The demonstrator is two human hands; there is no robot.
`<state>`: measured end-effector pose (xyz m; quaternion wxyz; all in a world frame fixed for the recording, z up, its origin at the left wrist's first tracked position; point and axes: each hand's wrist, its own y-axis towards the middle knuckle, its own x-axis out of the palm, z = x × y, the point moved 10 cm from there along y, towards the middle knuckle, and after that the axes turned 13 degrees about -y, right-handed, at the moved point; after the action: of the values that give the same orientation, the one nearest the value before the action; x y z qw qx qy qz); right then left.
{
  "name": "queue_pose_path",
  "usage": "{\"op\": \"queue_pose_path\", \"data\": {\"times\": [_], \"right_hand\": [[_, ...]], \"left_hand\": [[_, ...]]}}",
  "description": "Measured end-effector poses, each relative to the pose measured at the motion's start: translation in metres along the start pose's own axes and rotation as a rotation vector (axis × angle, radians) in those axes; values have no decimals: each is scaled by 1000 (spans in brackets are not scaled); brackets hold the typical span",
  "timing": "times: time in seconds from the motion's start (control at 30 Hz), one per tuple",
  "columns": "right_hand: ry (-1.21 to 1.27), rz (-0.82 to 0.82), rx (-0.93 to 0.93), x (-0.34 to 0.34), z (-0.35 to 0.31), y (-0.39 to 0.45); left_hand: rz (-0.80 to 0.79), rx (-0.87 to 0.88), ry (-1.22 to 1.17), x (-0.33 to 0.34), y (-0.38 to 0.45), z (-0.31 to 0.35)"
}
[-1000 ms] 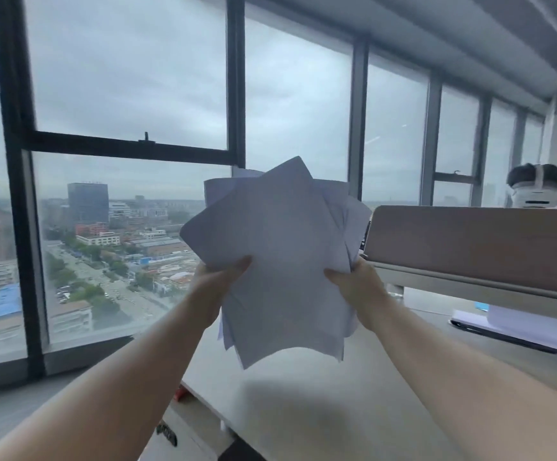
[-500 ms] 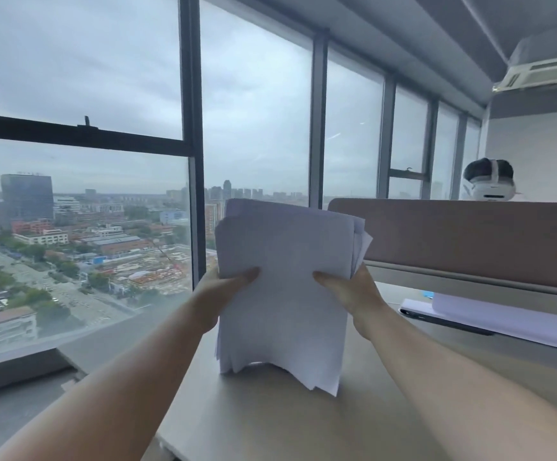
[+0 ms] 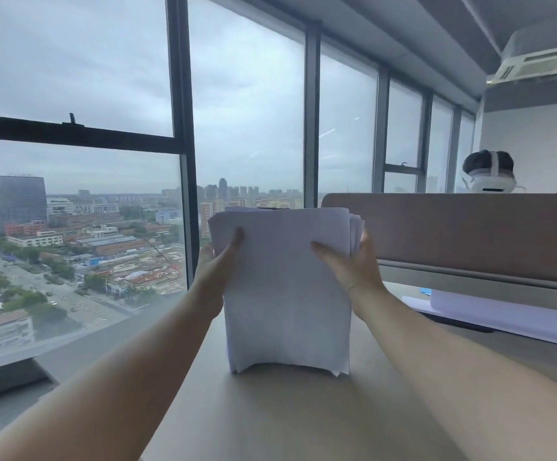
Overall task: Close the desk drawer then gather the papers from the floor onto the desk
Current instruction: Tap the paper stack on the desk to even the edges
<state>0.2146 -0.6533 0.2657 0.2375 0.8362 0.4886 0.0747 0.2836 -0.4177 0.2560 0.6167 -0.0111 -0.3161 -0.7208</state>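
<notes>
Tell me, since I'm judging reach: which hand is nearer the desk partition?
Right. The right hand grips the paper stack's right edge, just in front of the desk partition; the left hand holds the left edge, toward the window.

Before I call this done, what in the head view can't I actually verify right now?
- Desk drawer: below the frame; open or shut, unknown.
- Floor: cut off below, so leftover sheets can't be ruled out.
- Papers: sheet count and any print unreadable; only the blank front shows.
- Left hand and right hand: fingers behind the stack are hidden by it.
- Dark flat item on the desk: mostly covered by white sheets.
</notes>
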Motion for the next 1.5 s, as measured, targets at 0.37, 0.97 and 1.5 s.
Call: {"op": "queue_pose_path", "data": {"times": [0.37,0.97,1.5], "right_hand": [[-35,-39,-76,4,-14,13],[-21,-244,368,37,126,-33],[-213,-18,483,3,175,-33]], "left_hand": [[-6,-84,115,24,21,-5],[41,-407,145,-34,-29,-140],[81,-368,709,-56,-18,-174]]}}
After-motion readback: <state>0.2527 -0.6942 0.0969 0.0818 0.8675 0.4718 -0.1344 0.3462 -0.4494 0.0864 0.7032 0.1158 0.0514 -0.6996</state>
